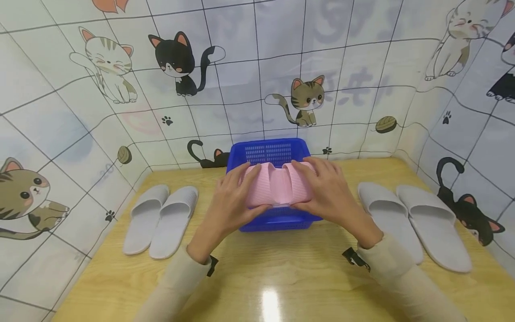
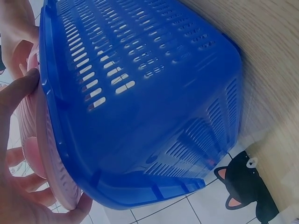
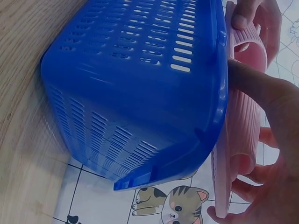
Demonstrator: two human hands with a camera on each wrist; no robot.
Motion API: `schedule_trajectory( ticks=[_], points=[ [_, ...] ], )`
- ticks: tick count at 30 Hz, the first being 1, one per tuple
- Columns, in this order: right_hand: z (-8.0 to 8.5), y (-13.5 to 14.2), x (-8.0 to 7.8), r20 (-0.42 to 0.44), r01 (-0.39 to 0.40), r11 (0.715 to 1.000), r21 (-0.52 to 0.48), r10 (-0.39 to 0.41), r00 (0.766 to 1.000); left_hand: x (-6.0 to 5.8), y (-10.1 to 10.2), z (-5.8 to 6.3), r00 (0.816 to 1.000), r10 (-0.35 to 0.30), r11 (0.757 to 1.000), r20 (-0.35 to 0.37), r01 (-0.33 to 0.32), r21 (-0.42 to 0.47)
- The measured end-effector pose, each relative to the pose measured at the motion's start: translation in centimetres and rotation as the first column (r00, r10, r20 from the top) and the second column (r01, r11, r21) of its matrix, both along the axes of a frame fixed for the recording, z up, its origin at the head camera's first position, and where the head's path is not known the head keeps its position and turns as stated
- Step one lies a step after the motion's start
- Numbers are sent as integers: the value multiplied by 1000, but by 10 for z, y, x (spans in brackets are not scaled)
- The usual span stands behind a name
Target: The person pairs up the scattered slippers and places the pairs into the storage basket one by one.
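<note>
A pair of pink ribbed slippers (image 1: 280,185) lies level across the top of a blue plastic basket (image 1: 277,224). My left hand (image 1: 231,199) grips their left end, thumb on the near edge and fingers over the ribbed strap. At the opposite end, my right hand (image 1: 331,193) holds them the same way. Both wrist views show the pink soles (image 3: 222,172) right at the basket's rim (image 2: 58,126). The slippers hide much of the basket's inside.
Two pale grey slippers (image 1: 169,228) lie side by side on the wooden table (image 1: 241,277) at the left. Another grey pair (image 1: 434,232) lies at the right, partly behind my right forearm. A white wall covering (image 1: 241,107) with cartoon cats stands close behind the basket.
</note>
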State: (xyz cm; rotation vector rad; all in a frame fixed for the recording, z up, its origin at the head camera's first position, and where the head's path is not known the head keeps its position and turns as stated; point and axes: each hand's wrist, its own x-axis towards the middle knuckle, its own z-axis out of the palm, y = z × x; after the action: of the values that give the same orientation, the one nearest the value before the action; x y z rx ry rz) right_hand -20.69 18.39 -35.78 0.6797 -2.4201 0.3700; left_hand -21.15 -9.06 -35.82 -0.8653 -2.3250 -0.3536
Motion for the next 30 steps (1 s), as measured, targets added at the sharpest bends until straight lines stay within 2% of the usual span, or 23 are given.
schedule_trajectory(
  ticks=[9, 30],
  points=[
    [-5, -2, -1, -27, -14, 1000, 6, 14, 1000, 2, 3, -3, 1000, 9, 1000, 10, -9, 2],
    [-6, -12, 3, -29, -36, 999, -26, 35, 999, 4, 14, -8, 999, -17, 1000, -31, 17, 20]
  ],
)
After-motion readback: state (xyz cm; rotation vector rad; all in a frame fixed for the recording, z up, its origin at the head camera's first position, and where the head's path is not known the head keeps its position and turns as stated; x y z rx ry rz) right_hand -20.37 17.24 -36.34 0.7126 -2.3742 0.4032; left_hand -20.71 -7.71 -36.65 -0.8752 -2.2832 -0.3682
